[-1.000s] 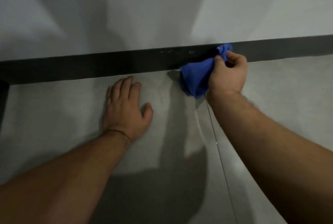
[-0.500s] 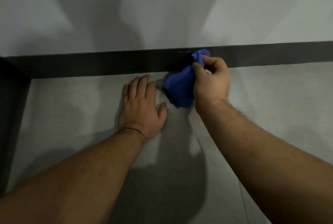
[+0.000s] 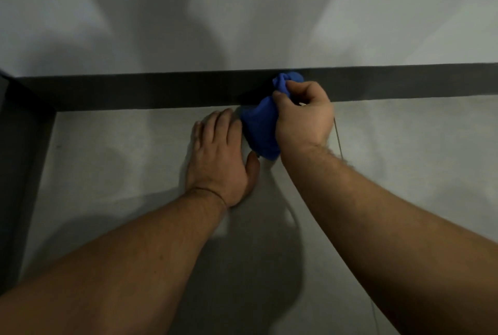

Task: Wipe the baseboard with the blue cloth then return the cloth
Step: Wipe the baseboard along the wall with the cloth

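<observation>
Fingers of my right hand (image 3: 303, 116) close around one bunched blue cloth (image 3: 260, 124), pressing its top against the dark baseboard (image 3: 134, 90) while the rest hangs toward the floor. My left hand (image 3: 219, 157) lies flat, fingers spread and holding nothing, palm down on the grey floor (image 3: 107, 173) just beside the cloth. Two bare forearms reach in from below. One baseboard strip runs along the pale wall (image 3: 242, 11), meeting a second dark strip (image 3: 24, 173) at the left corner.
</observation>
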A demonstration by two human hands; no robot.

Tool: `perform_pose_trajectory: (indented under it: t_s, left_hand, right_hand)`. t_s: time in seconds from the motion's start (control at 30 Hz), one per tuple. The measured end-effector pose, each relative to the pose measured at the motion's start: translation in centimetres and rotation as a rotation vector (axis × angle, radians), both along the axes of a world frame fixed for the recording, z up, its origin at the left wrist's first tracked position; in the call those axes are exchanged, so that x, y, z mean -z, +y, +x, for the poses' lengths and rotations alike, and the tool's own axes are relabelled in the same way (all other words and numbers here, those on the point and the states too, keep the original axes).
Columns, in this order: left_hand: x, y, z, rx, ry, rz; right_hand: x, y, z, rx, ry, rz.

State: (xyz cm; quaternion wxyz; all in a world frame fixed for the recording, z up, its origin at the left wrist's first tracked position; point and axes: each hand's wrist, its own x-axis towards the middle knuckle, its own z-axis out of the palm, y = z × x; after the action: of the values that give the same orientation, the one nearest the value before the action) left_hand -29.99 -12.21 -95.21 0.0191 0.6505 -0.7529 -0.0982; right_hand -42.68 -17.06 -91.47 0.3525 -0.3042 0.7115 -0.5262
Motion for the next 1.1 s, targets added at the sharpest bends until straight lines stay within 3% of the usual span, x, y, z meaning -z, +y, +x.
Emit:
perform_pose_trajectory:
  t_s: [0.3, 0.53, 0.6, 0.73, 0.83, 0.97, 1.1]
  left_hand:
    - [0.4, 0.1, 0.2, -0.022, 0.062, -0.004]
    - [0.1, 0.5, 0.0, -0.191, 0.098, -0.002]
    - [0.1, 0.5, 0.1, -0.183, 0.096, -0.013]
    - [0.1, 0.6, 0.1, -0.164, 0.072, -0.033]
    - [0.2, 0.4, 0.0, -0.164, 0.052, -0.035]
    - [0.5, 0.3, 0.1, -0.159, 0.061, -0.022]
    - [0.6, 0.2, 0.1, -0.156, 0.064, -0.025]
  right_hand:
    - [-0.3, -0.4, -1.2, 0.104, 0.002, -0.072]
    - [0.1, -0.3, -0.1, -0.176, 0.176, -0.036]
    - [0.4, -0.2, -1.0, -0.24, 0.318, -0.041]
    - [1.1, 1.9, -4.1, -0.481, 0.883, -0.182]
    - [1.5, 1.6, -4.6, -0.73, 1.17, -0.228]
    - [1.4, -0.8, -1.5, -0.94, 1.305, -0.093]
    - [1.3, -1.7, -0.2, -0.915, 1.296, -0.011]
